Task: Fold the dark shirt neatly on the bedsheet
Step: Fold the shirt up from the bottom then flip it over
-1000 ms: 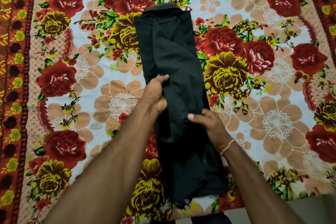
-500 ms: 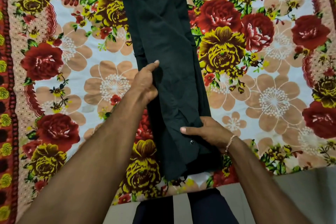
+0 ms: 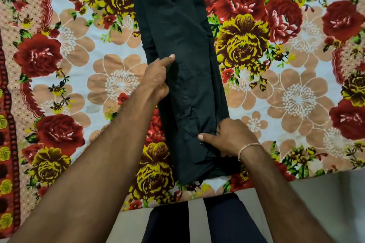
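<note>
Shirt [image 3: 177, 77] lying as long narrow strip down mid of bedsheet [image 3: 296, 92], sides already folded in, far end running out of frame at top, near end just short of sheet's near edge. Bedsheet itself spreading across nearly whole view, big red, yellow & tan flowers, red patterned border at left.

Judging step in hand: smoothing & squaring the strip, lengthwise folds done, crosswise fold not yet made. Roughly halfway thru, by the look of it.

Left hand [image 3: 158, 79] resting on strip's left edge abt mid-length, index finger stretched out over cloth, other fingers looking curled at the edge; whether tucked under fabric or just pressing on it, can't tell. Right hand [image 3: 229, 138] holding near right corner area, thumb lying flat on top pointing left, fingers bent down onto right edge, seemingly pinching the layers there.

Next move probably calling for: lifting near end w/ both hands, carrying it up toward far end, keeping edges lined up so side flaps not slipping out. Loose bunching at near hem needing flattening first, else lumpy fold.

Small dark button [image 3: 201, 144] showing just left of right thumb. Thin thread band [image 3: 249, 147] circling right wrist.

Brands, labels, writing: none readable anywhere, no tag showing on shirt.
</note>
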